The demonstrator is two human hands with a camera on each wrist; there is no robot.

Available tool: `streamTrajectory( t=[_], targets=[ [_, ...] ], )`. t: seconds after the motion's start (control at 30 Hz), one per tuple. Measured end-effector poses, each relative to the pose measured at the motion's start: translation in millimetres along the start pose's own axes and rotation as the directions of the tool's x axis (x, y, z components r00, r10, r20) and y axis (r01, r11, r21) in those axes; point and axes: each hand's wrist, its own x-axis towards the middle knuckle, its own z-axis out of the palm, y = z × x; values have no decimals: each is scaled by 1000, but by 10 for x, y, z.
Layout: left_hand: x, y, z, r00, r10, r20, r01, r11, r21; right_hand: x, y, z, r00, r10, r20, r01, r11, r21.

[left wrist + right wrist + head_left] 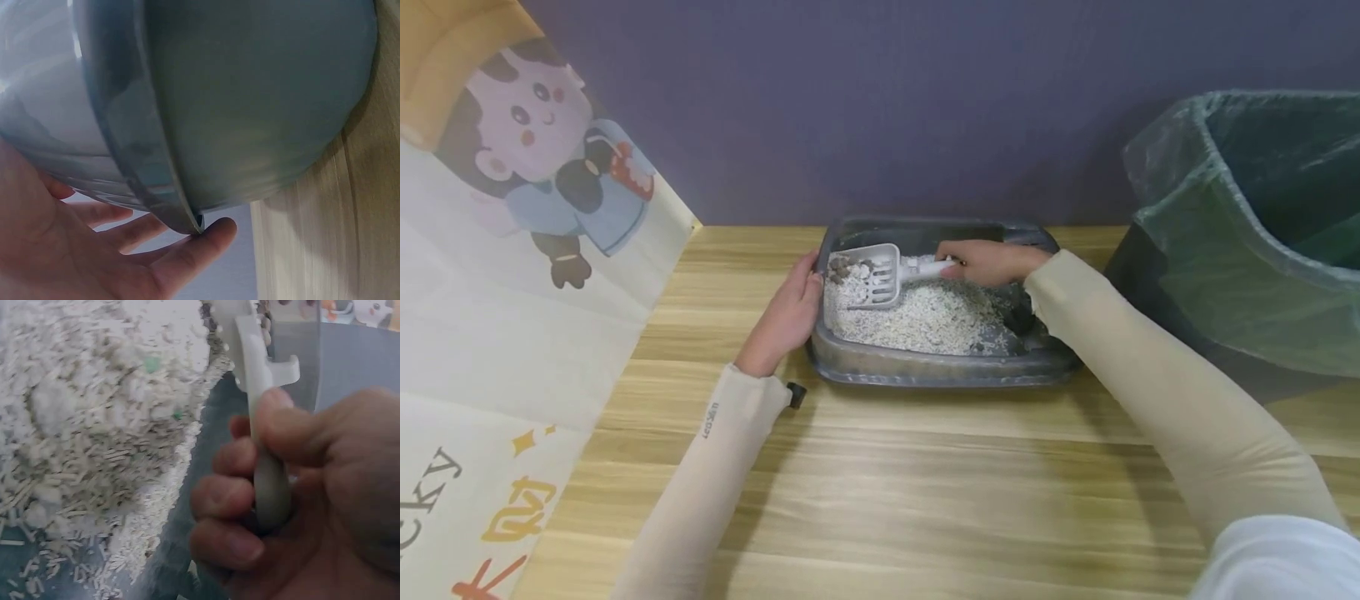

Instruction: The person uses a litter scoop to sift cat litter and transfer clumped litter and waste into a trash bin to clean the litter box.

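Note:
A grey litter box (917, 371) stands on the wooden surface, with pale pellet litter (925, 321) heaped inside. My right hand (988, 260) grips the handle of a white litter scoop (886, 275), fingers and thumb wrapped around it in the right wrist view. The slotted scoop head is at the box's left part, with pale litter and brownish clumps (841, 268) at it. My left hand (790, 312) rests against the box's left end. In the left wrist view its fingers (194, 253) lie fairly straight along the rim (140, 144).
A dark bin (1195, 308) lined with a translucent green bag (1232, 250) stands to the right of the box. Behind is a purple-blue wall (880, 108). A white panel with a cartoon figure (542, 142) borders the wooden surface (910, 483) on the left.

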Motion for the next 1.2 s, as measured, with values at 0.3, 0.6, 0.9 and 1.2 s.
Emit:
streamTrajectory(
  t=[0.3,0.6,0.9,1.2],
  targets=[
    [-3,9,12,1000,-10,-4,10,1000,4,-79,-41,57,999,28,46,-28,1000,10],
    [-6,13,7,1000,-16,-4,16,1000,11,-82,-49,108,999,33,35,-33,999,19],
    [-3,2,13,1000,-12,-4,12,1000,17,-71,7,94,997,25,70,-27,999,32],
    [-8,4,12,1000,-5,-4,5,1000,5,-188,8,52,997,51,57,-53,998,34]
  ],
)
